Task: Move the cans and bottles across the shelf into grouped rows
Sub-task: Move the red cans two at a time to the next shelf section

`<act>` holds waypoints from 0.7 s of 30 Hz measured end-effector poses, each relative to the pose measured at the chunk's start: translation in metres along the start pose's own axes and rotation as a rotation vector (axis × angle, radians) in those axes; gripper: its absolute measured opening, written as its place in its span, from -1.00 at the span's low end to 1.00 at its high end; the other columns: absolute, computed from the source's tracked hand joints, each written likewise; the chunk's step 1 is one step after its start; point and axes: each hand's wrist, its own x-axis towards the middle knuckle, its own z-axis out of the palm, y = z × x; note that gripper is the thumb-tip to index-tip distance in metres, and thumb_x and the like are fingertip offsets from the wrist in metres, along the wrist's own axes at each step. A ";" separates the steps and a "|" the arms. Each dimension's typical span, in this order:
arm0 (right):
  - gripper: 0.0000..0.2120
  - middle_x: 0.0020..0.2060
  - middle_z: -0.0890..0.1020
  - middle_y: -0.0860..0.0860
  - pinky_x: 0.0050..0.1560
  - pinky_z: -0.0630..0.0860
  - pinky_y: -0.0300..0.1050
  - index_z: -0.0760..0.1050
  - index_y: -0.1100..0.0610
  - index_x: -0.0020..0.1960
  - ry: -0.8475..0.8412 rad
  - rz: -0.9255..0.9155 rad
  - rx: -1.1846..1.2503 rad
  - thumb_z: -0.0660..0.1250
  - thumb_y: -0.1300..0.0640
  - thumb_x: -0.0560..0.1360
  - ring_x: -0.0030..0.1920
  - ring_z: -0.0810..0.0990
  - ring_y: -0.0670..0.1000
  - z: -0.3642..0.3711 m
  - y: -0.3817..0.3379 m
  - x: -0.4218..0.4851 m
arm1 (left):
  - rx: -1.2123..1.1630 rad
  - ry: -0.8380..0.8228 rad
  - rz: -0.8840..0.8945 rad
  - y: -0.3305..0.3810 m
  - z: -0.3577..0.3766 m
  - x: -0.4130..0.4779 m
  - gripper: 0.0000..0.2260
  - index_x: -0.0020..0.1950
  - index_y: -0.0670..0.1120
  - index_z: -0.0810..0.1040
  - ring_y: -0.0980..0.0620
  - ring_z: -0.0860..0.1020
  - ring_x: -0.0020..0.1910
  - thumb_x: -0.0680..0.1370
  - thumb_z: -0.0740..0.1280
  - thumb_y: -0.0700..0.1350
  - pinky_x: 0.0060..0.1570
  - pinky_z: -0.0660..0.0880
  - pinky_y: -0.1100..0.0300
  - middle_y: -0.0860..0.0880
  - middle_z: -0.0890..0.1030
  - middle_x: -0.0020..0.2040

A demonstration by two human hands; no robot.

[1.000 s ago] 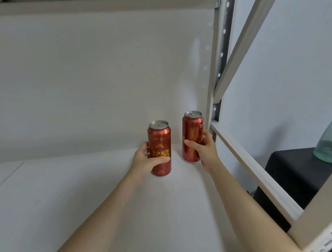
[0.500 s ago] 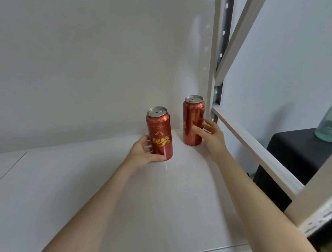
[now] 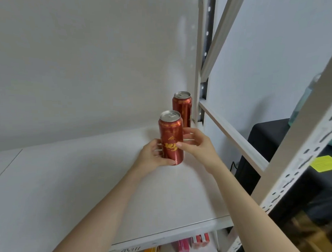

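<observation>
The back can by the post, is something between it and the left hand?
Yes. The front can stands in between. The left hand grips its lower part, and it hides part of the back can, which stands behind it beside the shelf post. The right hand has its thumb on the front can too.

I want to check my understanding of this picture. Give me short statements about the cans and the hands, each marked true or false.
1. The near can and the far can both stand upright on the shelf. True.
2. The left hand grips the far can. False: it grips the near can.
3. The right hand rests flat on the shelf. False: its thumb and fingers hold the near can.
4. A yellow note lies right of the shelf. True.
</observation>
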 end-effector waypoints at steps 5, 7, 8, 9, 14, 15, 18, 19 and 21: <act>-0.48 0.07 0.68 -0.07 0.06 0.58 -0.15 0.55 -0.08 0.22 0.003 -0.010 0.014 0.57 -0.03 0.29 0.07 0.65 -0.09 -0.013 -0.006 -0.015 | -0.020 -0.048 -0.001 0.007 0.031 -0.009 -0.41 0.18 -0.15 0.51 -0.13 0.66 0.09 0.23 0.62 -0.39 0.08 0.62 0.05 -0.17 0.65 0.11; -0.49 0.07 0.69 -0.08 0.09 0.57 -0.10 0.56 -0.09 0.21 0.022 0.002 0.025 0.56 -0.07 0.28 0.09 0.64 -0.07 -0.019 -0.005 -0.018 | -0.020 -0.059 0.000 0.011 0.040 -0.010 -0.41 0.20 -0.17 0.51 -0.15 0.65 0.10 0.24 0.62 -0.39 0.11 0.61 0.00 -0.19 0.65 0.12; -0.48 0.08 0.69 -0.08 0.11 0.57 -0.07 0.56 -0.09 0.21 0.031 0.009 0.034 0.56 -0.09 0.27 0.11 0.64 -0.06 -0.021 -0.005 -0.018 | -0.019 -0.061 0.000 0.013 0.043 -0.009 -0.41 0.21 -0.18 0.51 -0.15 0.65 0.10 0.25 0.61 -0.39 0.11 0.61 0.00 -0.20 0.64 0.13; -0.47 0.08 0.68 -0.07 0.12 0.58 -0.04 0.56 -0.09 0.22 0.038 0.014 0.043 0.56 -0.10 0.27 0.11 0.65 -0.04 -0.023 -0.005 -0.018 | -0.017 -0.059 0.000 0.015 0.046 -0.009 -0.41 0.22 -0.18 0.51 -0.14 0.65 0.09 0.25 0.61 -0.39 0.10 0.61 0.03 -0.20 0.64 0.13; -0.47 0.12 0.67 -0.04 0.03 0.61 -0.14 0.52 -0.03 0.29 0.050 0.023 0.086 0.56 -0.01 0.36 0.09 0.67 -0.05 -0.023 -0.004 -0.007 | -0.006 -0.017 0.002 0.021 0.050 -0.003 -0.38 0.29 -0.19 0.52 -0.09 0.66 0.08 0.27 0.61 -0.36 0.01 0.60 0.21 -0.17 0.65 0.13; -0.49 0.11 0.67 -0.04 0.00 0.61 -0.15 0.52 -0.02 0.30 0.051 0.022 0.095 0.55 0.03 0.38 0.08 0.67 -0.05 -0.022 -0.004 -0.004 | -0.005 -0.012 0.003 0.022 0.050 -0.002 -0.38 0.29 -0.19 0.52 -0.09 0.66 0.07 0.27 0.61 -0.36 -0.01 0.60 0.23 -0.17 0.66 0.13; -0.51 0.11 0.68 -0.01 -0.03 0.62 -0.17 0.52 0.03 0.31 0.054 0.021 0.139 0.55 0.10 0.41 0.06 0.69 -0.04 -0.022 -0.003 0.004 | -0.001 -0.007 0.007 0.023 0.049 0.005 -0.41 0.26 -0.17 0.54 -0.02 0.67 0.00 0.28 0.60 -0.36 -0.08 0.59 0.30 -0.15 0.66 0.10; -0.51 0.11 0.67 0.01 -0.01 0.63 -0.14 0.52 0.04 0.31 0.053 0.019 0.146 0.55 0.11 0.41 0.07 0.69 -0.02 -0.022 -0.002 0.007 | 0.002 -0.003 0.006 0.023 0.049 0.008 -0.43 0.25 -0.16 0.54 0.02 0.66 -0.03 0.28 0.60 -0.36 -0.10 0.59 0.33 -0.13 0.66 0.09; -0.51 0.12 0.67 0.03 0.03 0.64 -0.09 0.52 0.05 0.30 0.052 0.015 0.151 0.55 0.14 0.41 0.08 0.69 0.01 -0.022 -0.001 0.014 | 0.012 0.008 0.001 0.023 0.049 0.015 -0.43 0.26 -0.16 0.54 0.03 0.66 -0.02 0.28 0.60 -0.35 -0.07 0.60 0.29 -0.12 0.66 0.09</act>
